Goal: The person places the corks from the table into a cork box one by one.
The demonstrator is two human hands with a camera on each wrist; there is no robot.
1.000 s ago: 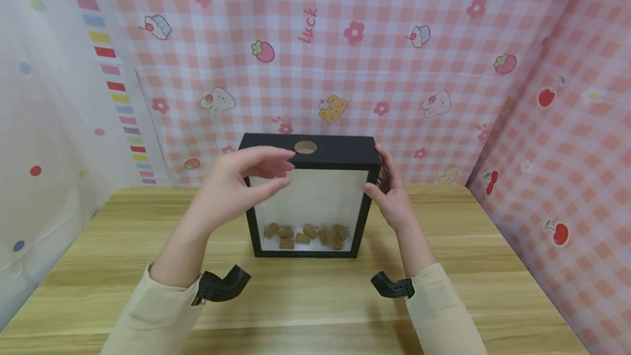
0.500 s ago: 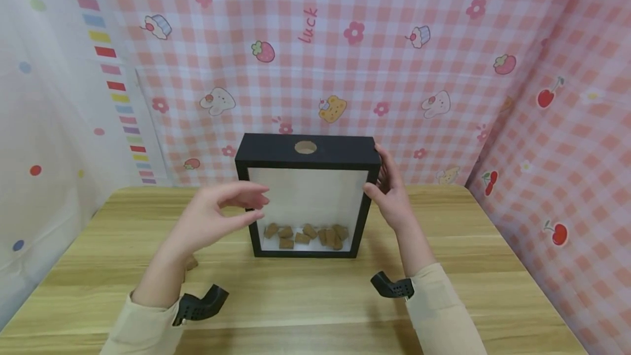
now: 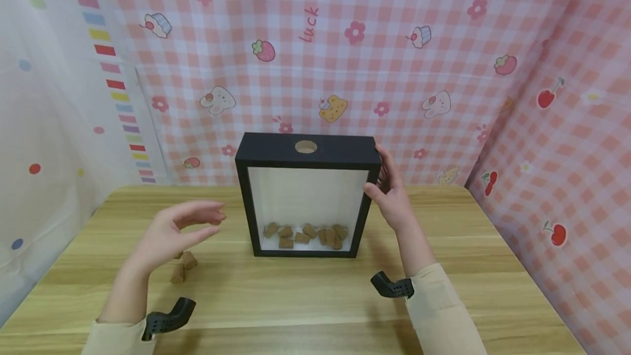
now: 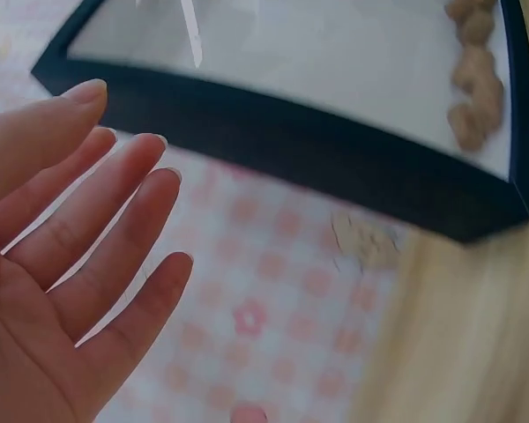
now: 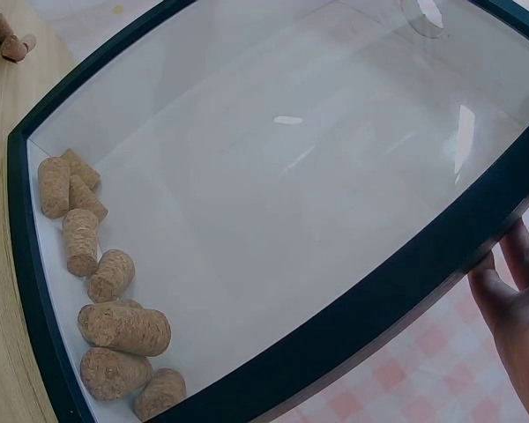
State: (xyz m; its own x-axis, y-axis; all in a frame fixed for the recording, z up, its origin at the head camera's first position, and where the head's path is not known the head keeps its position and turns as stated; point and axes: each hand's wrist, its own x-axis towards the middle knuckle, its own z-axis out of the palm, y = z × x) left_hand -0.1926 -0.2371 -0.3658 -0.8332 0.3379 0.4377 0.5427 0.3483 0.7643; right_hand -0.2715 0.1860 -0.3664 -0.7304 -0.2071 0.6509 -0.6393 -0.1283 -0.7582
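Note:
A black-framed shadow box (image 3: 308, 152) with a clear front and a round hole (image 3: 306, 147) in its top stands upright on the table. Several corks (image 3: 286, 243) lie along its bottom inside; the right wrist view shows these corks (image 5: 123, 328) closely. My right hand (image 3: 391, 196) grips the box's right side, thumb on the front edge and fingers along the side. Left of the box, my left hand (image 3: 172, 234) hovers with nothing in it; its fingers (image 4: 128, 238) spread apart in the left wrist view. Just below it, a few loose corks (image 3: 189, 260) lie on the table, partly hidden.
The wooden table (image 3: 296, 305) extends around the box. A pink checked curtain (image 3: 315, 81) hangs behind and to the right, with a white dotted curtain (image 3: 49, 125) at the left. A black camera mount (image 3: 170, 319) sits on each wrist.
My left hand has moved from beside the top hole down and left, away from the box, uncovering loose corks on the table. The right hand and box have stayed put.

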